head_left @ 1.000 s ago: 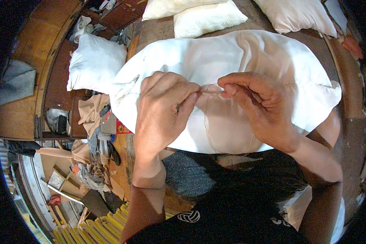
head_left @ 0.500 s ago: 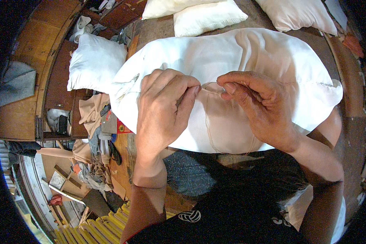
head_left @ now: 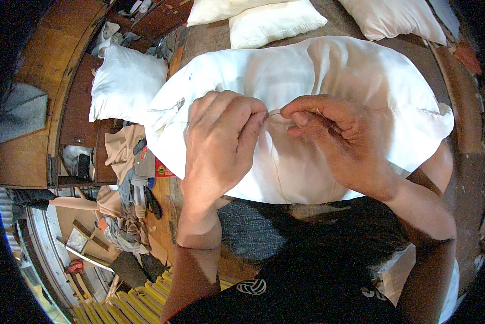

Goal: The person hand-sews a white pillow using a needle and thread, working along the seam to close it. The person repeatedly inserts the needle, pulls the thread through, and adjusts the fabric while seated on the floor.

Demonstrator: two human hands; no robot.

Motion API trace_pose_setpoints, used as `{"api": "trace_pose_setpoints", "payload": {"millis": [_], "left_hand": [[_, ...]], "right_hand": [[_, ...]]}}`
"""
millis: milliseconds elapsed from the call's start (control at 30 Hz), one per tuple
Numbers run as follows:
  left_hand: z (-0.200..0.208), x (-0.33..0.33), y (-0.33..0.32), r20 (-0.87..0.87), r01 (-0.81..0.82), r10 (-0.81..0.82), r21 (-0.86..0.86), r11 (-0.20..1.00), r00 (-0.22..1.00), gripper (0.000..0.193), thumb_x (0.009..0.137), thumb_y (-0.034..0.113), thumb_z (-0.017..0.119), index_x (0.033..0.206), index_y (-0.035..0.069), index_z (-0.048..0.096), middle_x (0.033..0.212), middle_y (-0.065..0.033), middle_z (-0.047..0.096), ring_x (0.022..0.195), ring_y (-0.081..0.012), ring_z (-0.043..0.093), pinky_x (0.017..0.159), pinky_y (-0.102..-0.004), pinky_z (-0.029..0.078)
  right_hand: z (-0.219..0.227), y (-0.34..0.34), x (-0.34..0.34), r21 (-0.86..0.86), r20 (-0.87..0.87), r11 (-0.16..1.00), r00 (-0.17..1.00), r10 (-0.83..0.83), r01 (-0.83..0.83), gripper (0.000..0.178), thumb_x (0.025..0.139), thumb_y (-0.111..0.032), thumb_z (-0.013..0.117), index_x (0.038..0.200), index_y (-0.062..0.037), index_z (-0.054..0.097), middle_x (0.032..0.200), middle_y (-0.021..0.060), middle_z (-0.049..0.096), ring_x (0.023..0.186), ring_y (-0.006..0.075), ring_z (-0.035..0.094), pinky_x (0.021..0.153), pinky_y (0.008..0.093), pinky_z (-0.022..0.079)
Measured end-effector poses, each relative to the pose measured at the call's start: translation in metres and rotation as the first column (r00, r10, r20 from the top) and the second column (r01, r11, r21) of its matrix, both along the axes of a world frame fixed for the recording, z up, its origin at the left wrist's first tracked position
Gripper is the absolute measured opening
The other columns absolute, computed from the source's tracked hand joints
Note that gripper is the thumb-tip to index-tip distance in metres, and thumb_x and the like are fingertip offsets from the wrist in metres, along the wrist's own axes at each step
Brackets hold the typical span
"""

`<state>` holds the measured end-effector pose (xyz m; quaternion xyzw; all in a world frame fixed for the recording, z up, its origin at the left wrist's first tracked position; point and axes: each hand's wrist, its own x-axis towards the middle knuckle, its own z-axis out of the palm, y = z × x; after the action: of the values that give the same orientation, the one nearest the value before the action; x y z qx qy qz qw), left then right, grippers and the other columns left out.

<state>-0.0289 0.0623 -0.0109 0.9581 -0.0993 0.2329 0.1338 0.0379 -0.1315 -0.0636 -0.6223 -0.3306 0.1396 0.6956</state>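
Observation:
A large white stuffed pillow (head_left: 361, 70) lies crosswise in front of me, its seam running along the middle. My left hand (head_left: 218, 137) rests over it, thumb and forefinger pinched together at the seam edge. Just to the right, my right hand (head_left: 345, 140) is curled, its thumb and forefinger closed near the seam. A fine pale thread (head_left: 277, 173) trails down the pillow's front from between the hands. A thin line spans the small gap between my fingertips. Whether a needle sits in my right fingers is hidden.
A smaller white pillow (head_left: 129, 81) lies at the left, and cream pillows (head_left: 277, 22) lie at the back. Another pillow (head_left: 396, 19) is at the back right. Wooden cabinets (head_left: 64, 48) and heaped cloth (head_left: 126, 146) stand along the left.
My right fingertips have moved slightly left, narrowing the gap to my left hand. My left hand has shifted a little right, and folds in the pillow have softened.

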Motion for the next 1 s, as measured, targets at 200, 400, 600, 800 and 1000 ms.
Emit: {"api": "trace_pose_setpoints", "payload": {"millis": [200,400,600,800,1000], "left_hand": [[-0.003,0.002,-0.005,-0.034,0.021,-0.02,0.048,0.999,0.999,0.006,0.084,0.005,0.068,0.09,0.005,0.067,0.087,-0.0105,0.067,0.087,-0.0328,0.062,0.082,-0.0397,0.047],[-0.006,0.005,-0.003,0.037,0.05,-0.046,-0.128,0.991,0.998,0.011,0.08,0.002,0.071,0.09,0.005,0.067,0.086,-0.0097,0.064,0.083,-0.0312,0.059,0.078,-0.0401,0.045],[0.0,0.0,0.008,-0.034,0.131,-0.133,-0.07,0.989,0.991,0.012,0.078,0.005,0.076,0.088,0.005,0.07,0.09,-0.0083,0.065,0.089,-0.0291,0.06,0.082,-0.0393,0.045],[0.001,-0.005,0.01,-0.055,0.125,-0.126,-0.032,0.992,0.99,0.017,0.075,0.005,0.077,0.092,0.006,0.073,0.093,-0.0067,0.066,0.094,-0.029,0.06,0.086,-0.0389,0.045],[0.004,-0.006,0.003,-0.01,0.081,-0.08,0.016,0.997,0.997,0.015,0.072,-0.002,0.076,0.085,0.002,0.071,0.087,-0.0085,0.068,0.089,-0.0272,0.064,0.085,-0.0365,0.048]], "right_hand": [[-0.001,0.003,0.002,0.0,-0.055,1.0,0.999,-0.003,0.003,0.02,0.1,-0.011,0.058,0.111,0.0028,0.066,0.097,0.0107,0.071,0.086,0.0144,0.066,0.077,0.0287,0.054],[-0.002,0.006,0.004,0.151,-0.157,0.986,0.986,-0.048,0.072,0.023,0.106,-0.015,0.053,0.114,0.0032,0.065,0.106,0.0076,0.068,0.098,0.0123,0.066,0.085,0.0269,0.057],[-0.005,0.001,0.015,0.205,-0.259,0.979,0.964,0.055,-0.001,0.025,0.105,-0.02,0.055,0.113,0.0016,0.065,0.1,0.0083,0.07,0.09,0.0132,0.068,0.082,0.027,0.057],[-0.006,0.001,0.015,0.18,-0.277,0.984,0.959,0.056,-0.005,0.025,0.105,-0.02,0.056,0.114,0.0014,0.066,0.1,0.0081,0.07,0.087,0.0126,0.068,0.08,0.0262,0.057],[0.0,0.002,0.01,0.094,-0.223,0.995,0.975,-0.018,0.04,0.024,0.104,-0.017,0.057,0.113,0.0026,0.066,0.1,0.007,0.07,0.087,0.012,0.068,0.078,0.0249,0.058]]}}
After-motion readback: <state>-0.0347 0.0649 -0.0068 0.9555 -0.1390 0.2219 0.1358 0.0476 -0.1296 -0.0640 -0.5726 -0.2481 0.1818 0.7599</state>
